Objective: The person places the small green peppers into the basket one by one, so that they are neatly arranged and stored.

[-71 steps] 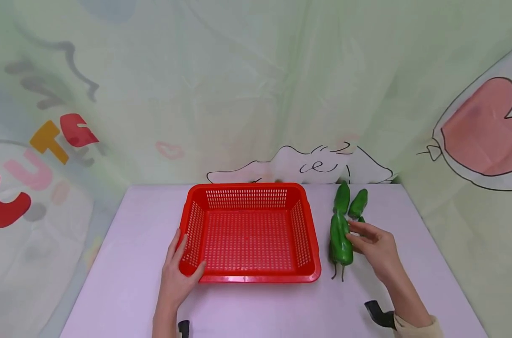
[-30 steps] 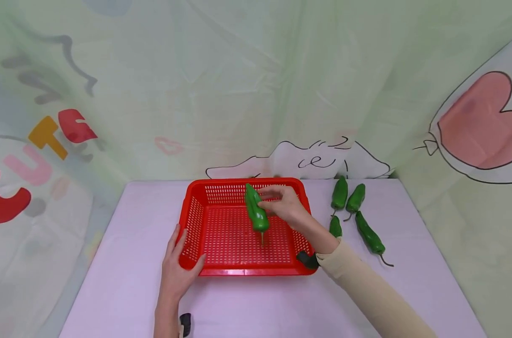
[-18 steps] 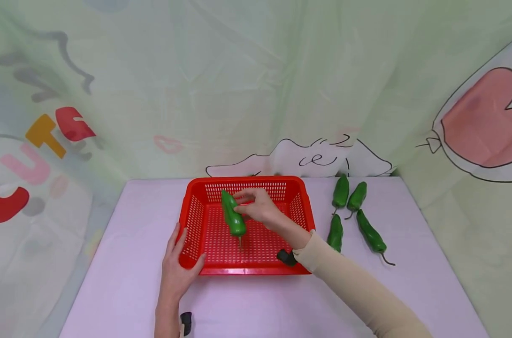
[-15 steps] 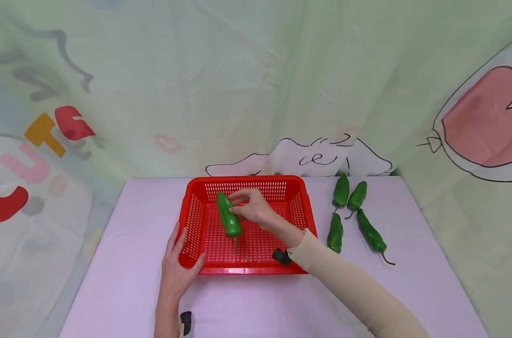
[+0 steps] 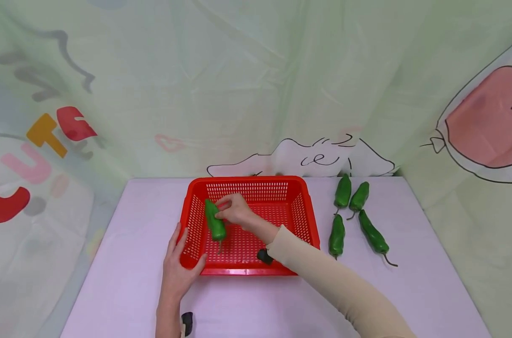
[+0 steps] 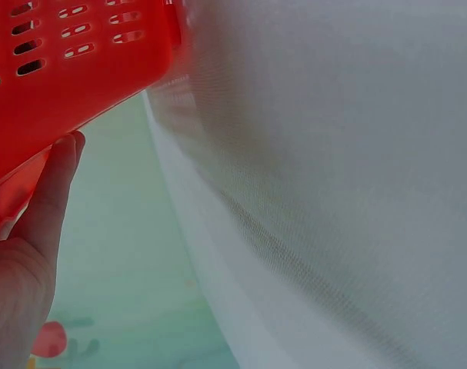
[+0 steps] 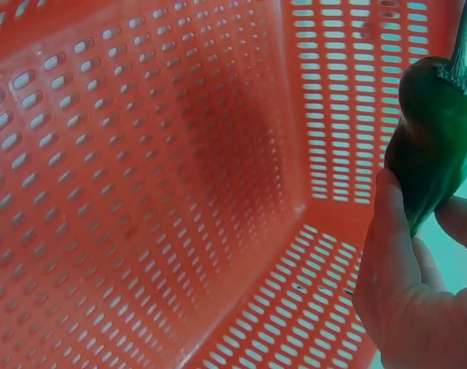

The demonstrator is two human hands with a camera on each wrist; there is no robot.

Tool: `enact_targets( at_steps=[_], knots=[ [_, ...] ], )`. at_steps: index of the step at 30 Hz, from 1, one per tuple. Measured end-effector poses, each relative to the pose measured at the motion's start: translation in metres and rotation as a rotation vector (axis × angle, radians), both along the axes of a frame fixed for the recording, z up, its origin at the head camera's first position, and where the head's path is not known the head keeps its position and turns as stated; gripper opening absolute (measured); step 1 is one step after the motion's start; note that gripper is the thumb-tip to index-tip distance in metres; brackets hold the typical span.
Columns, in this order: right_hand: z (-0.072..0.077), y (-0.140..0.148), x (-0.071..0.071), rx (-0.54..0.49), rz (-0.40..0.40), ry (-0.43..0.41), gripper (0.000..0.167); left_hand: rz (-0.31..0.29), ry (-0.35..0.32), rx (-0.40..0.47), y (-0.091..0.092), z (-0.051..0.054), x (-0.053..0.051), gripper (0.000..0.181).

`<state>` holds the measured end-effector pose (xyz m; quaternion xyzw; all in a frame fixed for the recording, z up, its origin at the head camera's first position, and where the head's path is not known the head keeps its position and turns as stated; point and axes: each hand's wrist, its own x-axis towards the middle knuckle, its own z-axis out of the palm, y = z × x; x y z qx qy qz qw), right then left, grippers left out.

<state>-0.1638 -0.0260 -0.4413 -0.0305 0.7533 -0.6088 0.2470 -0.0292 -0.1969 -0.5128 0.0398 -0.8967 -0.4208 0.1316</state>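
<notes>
In the head view a red basket (image 5: 246,271) stands on the table. The left hand (image 5: 179,272) rests at its front left corner, fingers spread along the left side and thumb at the front rim. The left wrist view shows that hand (image 6: 35,238) against the basket's red wall (image 6: 71,84). Over the left part of the basket, the right hand (image 5: 235,210) pinches a green pepper (image 5: 215,224), its stem toward the front. Up close in the right wrist view, the fingers and thumb of the right hand (image 7: 418,284) hold the pepper (image 7: 435,146) above the perforated floor.
Several green peppers lie on the table right of the basket: two at the back (image 5: 343,191) (image 5: 359,197), one nearer the basket (image 5: 337,236), and a long one (image 5: 373,234) farther right. A printed cloth (image 5: 239,94) hangs behind the table.
The right hand has carried the pepper from the right side of the table over the basket and leftward, lower than before. The left hand has stayed at the basket's corner.
</notes>
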Motion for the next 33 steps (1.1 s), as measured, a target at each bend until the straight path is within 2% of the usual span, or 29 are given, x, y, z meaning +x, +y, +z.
enact_targets(
  at_steps=[7, 11, 18, 24, 33],
  knots=[
    [-0.016, -0.01, 0.0, 0.069, 0.015, 0.019, 0.031, -0.001, -0.012, 0.009, 0.0, -0.002, 0.0, 0.087],
    [-0.024, -0.013, 0.001, 0.068, 0.016, 0.009, 0.031, -0.002, -0.003, 0.006, 0.0, -0.001, 0.0, 0.085],
    [-0.035, -0.024, 0.001, 0.037, 0.005, -0.058, 0.031, 0.001, 0.0, -0.001, -0.001, -0.001, 0.001, 0.088],
    [-0.039, -0.031, 0.002, -0.002, 0.0, -0.044, 0.031, -0.004, 0.019, 0.007, -0.001, 0.001, 0.0, 0.086],
    [-0.049, -0.035, 0.001, 0.026, -0.051, -0.038, 0.034, -0.005, 0.02, 0.001, 0.0, 0.0, 0.0, 0.087]
  ],
)
